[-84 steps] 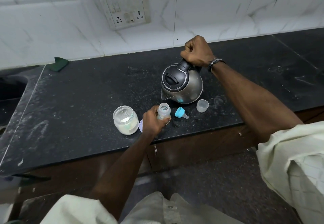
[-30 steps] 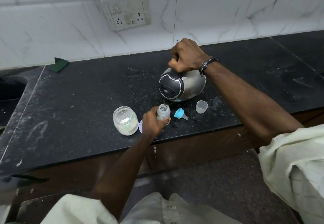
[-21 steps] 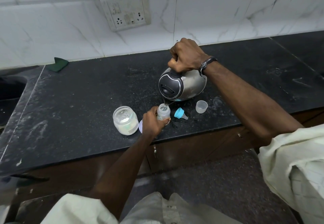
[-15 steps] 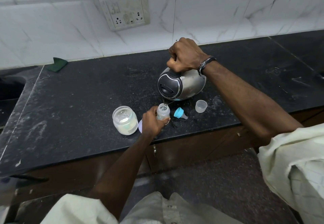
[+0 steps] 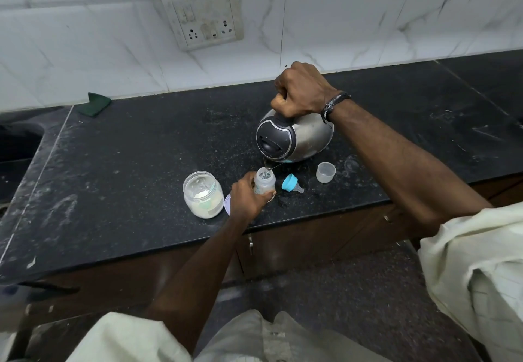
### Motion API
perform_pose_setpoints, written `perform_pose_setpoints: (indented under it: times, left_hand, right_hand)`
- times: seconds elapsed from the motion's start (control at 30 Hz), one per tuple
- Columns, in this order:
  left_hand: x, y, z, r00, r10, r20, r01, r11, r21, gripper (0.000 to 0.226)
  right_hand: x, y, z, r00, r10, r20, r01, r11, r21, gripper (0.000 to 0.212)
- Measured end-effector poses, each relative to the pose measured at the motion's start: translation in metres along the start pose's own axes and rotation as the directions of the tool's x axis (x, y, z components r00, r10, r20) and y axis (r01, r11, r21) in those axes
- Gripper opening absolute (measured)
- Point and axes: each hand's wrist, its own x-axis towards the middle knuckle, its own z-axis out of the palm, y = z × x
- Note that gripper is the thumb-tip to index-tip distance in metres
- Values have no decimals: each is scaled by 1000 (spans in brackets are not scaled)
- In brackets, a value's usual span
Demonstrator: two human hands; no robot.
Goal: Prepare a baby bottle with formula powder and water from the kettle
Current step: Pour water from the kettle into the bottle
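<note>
head view: right hand (image 5: 300,91) clamped on kettle (image 5: 294,140) handle, kettle tilted, spout over bottle (image 5: 264,181). left hand (image 5: 246,198) grips bottle upright on counter (image 5: 135,146).

a dusty black stone counter (image 5: 127,163) is spanning the frame – sitting on it near the centre: an open powder jar (image 5: 203,194), a baby bottle (image 5: 264,182), a blue teat (image 5: 291,183), a clear cup (image 5: 325,172); a green cloth (image 5: 94,103) is lying upper left.
</note>
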Motion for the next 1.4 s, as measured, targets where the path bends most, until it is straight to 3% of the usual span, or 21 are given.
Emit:
perform_pose_setpoints:
  times: [1.4]
  left_hand:
    - [-4, 5, -2, 1000, 12, -11, -11, 1000, 17, 61]
  right_hand:
    - [-1, -4, -4, 1000, -2, 17, 2, 999, -44, 21]
